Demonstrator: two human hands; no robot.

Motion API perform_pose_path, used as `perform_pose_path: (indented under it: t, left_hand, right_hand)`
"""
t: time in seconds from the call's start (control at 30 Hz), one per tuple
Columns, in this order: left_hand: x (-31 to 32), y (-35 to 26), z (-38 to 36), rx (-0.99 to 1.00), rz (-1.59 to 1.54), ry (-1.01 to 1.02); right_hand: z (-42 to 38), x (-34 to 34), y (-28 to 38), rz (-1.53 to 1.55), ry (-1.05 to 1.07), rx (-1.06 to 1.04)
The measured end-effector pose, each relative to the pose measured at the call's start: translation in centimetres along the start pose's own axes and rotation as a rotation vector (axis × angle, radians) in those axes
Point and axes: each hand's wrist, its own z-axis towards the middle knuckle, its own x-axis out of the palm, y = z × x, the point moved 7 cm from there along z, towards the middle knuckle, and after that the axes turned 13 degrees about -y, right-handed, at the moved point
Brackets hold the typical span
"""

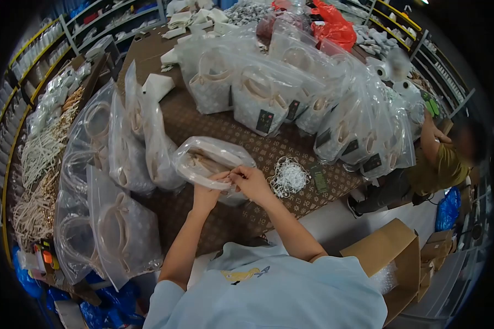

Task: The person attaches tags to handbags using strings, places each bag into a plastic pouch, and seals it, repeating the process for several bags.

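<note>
Both my hands meet at the right side of an open clear plastic bag [189, 156] with a beige handbag inside. My left hand [215, 183] has its fingers closed at the bag's edge. Beside it my right hand [248, 182] is pinched; what lies between its fingertips is too small to make out. A tangle of white strings [289, 176] rests on the brown patterned table [225, 129], just right of my right hand. Next to the strings is a dark green tag [319, 180].
Bagged handbags stand along the table's back [260, 98] and left side [123, 233]. A person [442, 164] is at the right. An open cardboard box [387, 249] sits at lower right. A red bag [335, 27] lies far back.
</note>
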Motion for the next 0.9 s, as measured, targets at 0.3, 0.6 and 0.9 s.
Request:
perform_pose_path:
  t: [0.3,0.6,0.9]
  left_hand:
    - [-0.7,1.1,0.0,0.007,0.073,-0.113]
    - [-1.6,4.0,1.2,-0.061,-0.43,0.117]
    - [-3.3,-0.5,-3.0,0.021,-0.153,-0.137]
  right_hand:
    - [-2.3,-1.4,2.0,-0.254,-0.335,-0.489]
    - [-7.8,2.6,6.9,-0.23,-0.16,-0.746]
    - [-3.7,2.5,4.8,-0.479,0.057,-0.555]
